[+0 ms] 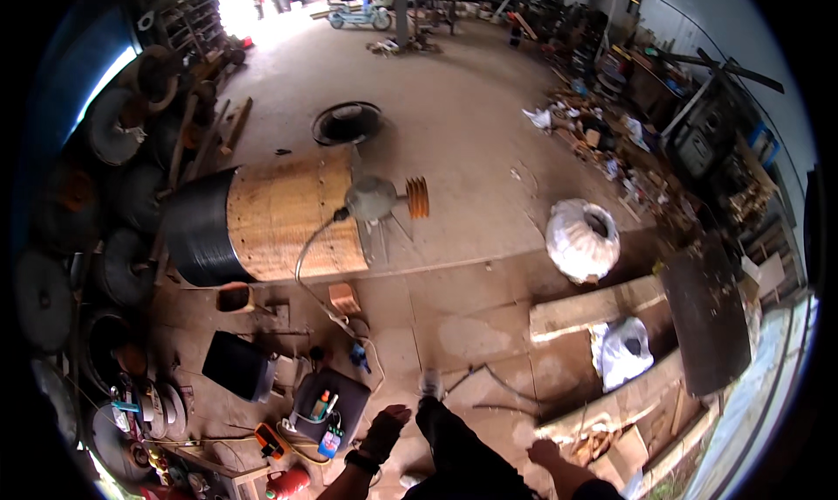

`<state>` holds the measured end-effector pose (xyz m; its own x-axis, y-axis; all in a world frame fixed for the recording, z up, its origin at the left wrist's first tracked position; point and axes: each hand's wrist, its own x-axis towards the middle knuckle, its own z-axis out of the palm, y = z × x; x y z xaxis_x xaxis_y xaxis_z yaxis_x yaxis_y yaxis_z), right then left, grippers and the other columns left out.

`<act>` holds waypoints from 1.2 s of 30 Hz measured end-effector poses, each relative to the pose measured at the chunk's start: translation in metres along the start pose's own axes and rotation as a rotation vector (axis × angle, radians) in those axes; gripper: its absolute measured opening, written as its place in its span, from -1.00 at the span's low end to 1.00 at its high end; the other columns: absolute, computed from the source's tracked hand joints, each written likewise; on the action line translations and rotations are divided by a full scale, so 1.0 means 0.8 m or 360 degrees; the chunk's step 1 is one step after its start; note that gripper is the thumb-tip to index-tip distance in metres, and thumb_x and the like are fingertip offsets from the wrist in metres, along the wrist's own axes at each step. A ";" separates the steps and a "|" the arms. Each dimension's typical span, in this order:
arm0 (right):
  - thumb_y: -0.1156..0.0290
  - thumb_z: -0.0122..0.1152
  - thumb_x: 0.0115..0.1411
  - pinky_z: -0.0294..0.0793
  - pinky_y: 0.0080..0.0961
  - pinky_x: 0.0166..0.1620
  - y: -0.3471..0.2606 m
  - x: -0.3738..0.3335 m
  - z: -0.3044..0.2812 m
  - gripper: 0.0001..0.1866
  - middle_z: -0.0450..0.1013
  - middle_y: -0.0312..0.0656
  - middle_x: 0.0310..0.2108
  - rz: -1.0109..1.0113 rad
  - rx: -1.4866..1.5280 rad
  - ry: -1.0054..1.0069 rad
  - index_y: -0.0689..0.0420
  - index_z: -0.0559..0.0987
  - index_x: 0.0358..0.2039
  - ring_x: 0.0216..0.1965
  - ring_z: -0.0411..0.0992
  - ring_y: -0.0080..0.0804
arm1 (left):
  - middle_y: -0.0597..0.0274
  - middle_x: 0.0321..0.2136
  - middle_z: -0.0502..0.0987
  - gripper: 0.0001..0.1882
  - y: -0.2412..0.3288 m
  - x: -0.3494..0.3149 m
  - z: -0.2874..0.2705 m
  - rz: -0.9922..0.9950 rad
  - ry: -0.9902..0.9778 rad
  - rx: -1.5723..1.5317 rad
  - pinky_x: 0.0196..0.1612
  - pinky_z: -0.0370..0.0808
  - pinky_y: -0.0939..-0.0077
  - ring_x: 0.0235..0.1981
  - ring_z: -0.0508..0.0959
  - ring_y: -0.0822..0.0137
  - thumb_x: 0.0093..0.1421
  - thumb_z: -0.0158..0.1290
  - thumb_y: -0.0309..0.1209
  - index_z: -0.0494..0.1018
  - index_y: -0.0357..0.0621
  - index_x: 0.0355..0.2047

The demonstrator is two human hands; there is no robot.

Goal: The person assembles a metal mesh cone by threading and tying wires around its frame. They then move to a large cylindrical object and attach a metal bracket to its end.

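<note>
head view: person standing/walking on workshop floor, seen from above.
Step (judged): moving about btwn jobs, nothing picked up; looks like approach to the tool clutter at lower left.
L hand (384,432): dark glove, wristband, fingers loosely spread, empty; hangs just above dark tray (332,404) w/ small bottles.
R hand (543,452): bare, looks loosely curled, empty as far as visible; near wood scraps (594,443).
Nearest thing: tray sits just left of L hand, not touching; orange hand tool (271,439) a bit further left.
Further off: motor w/ orange pulley (384,199) on wooden drum (279,225), well ahead; white sack (582,238) to the right.
Next move needs (judged): bend down, L hand lower to the tray.
</note>
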<state>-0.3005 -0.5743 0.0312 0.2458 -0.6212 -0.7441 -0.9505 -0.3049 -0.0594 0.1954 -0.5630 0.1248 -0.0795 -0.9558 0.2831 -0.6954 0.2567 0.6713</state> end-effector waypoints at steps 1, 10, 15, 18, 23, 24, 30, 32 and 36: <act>-0.12 -0.16 0.24 0.44 -0.09 -0.07 0.003 -0.010 -0.023 -0.39 0.54 0.00 -0.24 0.0285 0.0210 -0.0032 0.19 0.63 -0.34 -0.15 0.48 0.01 | 0.15 -0.30 0.55 -0.80 0.028 0.061 -0.010 -0.0408 -0.0107 -0.0353 -0.12 0.46 0.41 -0.20 0.52 0.20 0.14 0.00 -0.46 0.49 -0.20 -0.22; 0.24 0.21 -0.05 0.47 -0.22 -0.05 0.082 0.263 -0.296 -0.69 0.54 -0.01 -0.27 -0.0153 0.0529 0.0407 0.13 0.62 -0.31 -0.15 0.50 -0.08 | -0.06 -0.14 0.51 -0.62 0.090 0.497 0.105 -0.0674 -0.0829 -0.0865 -0.03 0.44 0.30 -0.10 0.50 0.00 0.31 -0.14 -0.20 0.43 -0.18 -0.03; 0.35 0.21 0.02 0.51 -0.34 -0.20 0.037 0.364 -0.695 -0.78 0.55 -0.01 -0.38 -0.0257 0.1227 0.0864 0.20 0.60 -0.36 -0.31 0.54 -0.12 | -0.02 -0.34 0.57 -0.59 0.098 0.691 0.191 -0.0007 -0.1209 -0.0653 -0.22 0.46 0.24 -0.28 0.56 0.05 0.22 0.01 -0.03 0.46 -0.10 -0.15; 0.37 0.18 0.05 0.51 -0.29 -0.24 0.114 0.463 -0.807 -0.80 0.52 0.03 -0.43 -0.0340 0.1138 0.1170 0.25 0.59 -0.40 -0.35 0.52 -0.05 | 0.02 -0.42 0.55 -0.62 0.106 0.845 0.193 -0.0115 -0.1441 -0.0864 -0.24 0.45 0.29 -0.33 0.56 0.11 0.23 -0.01 -0.03 0.45 -0.09 -0.20; 0.34 0.03 0.17 0.51 -0.25 -0.26 0.289 0.595 -0.850 -0.77 0.55 -0.02 -0.37 0.0022 0.0749 0.0860 0.15 0.60 -0.30 -0.38 0.52 -0.04 | 0.01 -0.59 0.49 -0.52 -0.026 1.068 0.331 0.0331 -0.0886 -0.0624 -0.33 0.43 0.27 -0.47 0.52 0.06 0.15 0.05 0.05 0.42 -0.21 -0.40; 0.34 0.02 0.18 0.50 -0.26 -0.28 0.310 0.599 -0.876 -0.77 0.54 -0.03 -0.38 0.0203 0.0893 0.0833 0.15 0.60 -0.30 -0.39 0.52 -0.05 | 0.00 -0.58 0.50 -0.51 -0.021 1.102 0.342 0.0363 -0.0858 -0.0607 -0.33 0.44 0.26 -0.46 0.52 0.05 0.15 0.05 0.05 0.42 -0.21 -0.39; 0.35 0.01 0.19 0.48 -0.30 -0.35 0.403 0.698 -1.181 -0.80 0.51 -0.08 -0.43 0.0456 0.1233 0.0778 0.16 0.56 -0.31 -0.45 0.50 -0.15 | -0.06 -0.48 0.55 -0.55 -0.035 1.437 0.228 0.0392 -0.0988 -0.0847 -0.31 0.47 0.21 -0.37 0.57 0.03 0.16 0.06 -0.02 0.45 -0.23 -0.33; 0.36 0.00 0.20 0.47 -0.32 -0.38 0.393 0.771 -1.243 -0.81 0.50 -0.10 -0.45 0.0363 0.1217 0.0593 0.16 0.55 -0.31 -0.46 0.49 -0.18 | -0.06 -0.47 0.55 -0.56 -0.094 1.530 0.224 0.0439 -0.0927 -0.0853 -0.29 0.46 0.20 -0.36 0.57 0.03 0.16 0.06 -0.03 0.46 -0.23 -0.32; 0.37 -0.01 0.21 0.46 -0.35 -0.43 0.380 0.941 -1.328 -0.83 0.48 -0.13 -0.48 0.0183 0.1089 0.0219 0.16 0.52 -0.32 -0.50 0.47 -0.24 | -0.04 -0.45 0.54 -0.60 -0.245 1.686 0.226 0.0668 -0.0542 -0.0506 -0.25 0.46 0.23 -0.34 0.56 0.04 0.19 0.03 -0.06 0.45 -0.19 -0.26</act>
<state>-0.2026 -1.9016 0.1604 0.1157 -0.7216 -0.6825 -0.8667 0.2623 -0.4242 0.0958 -1.9288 0.2514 -0.5591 -0.7430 0.3678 -0.3131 0.6000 0.7362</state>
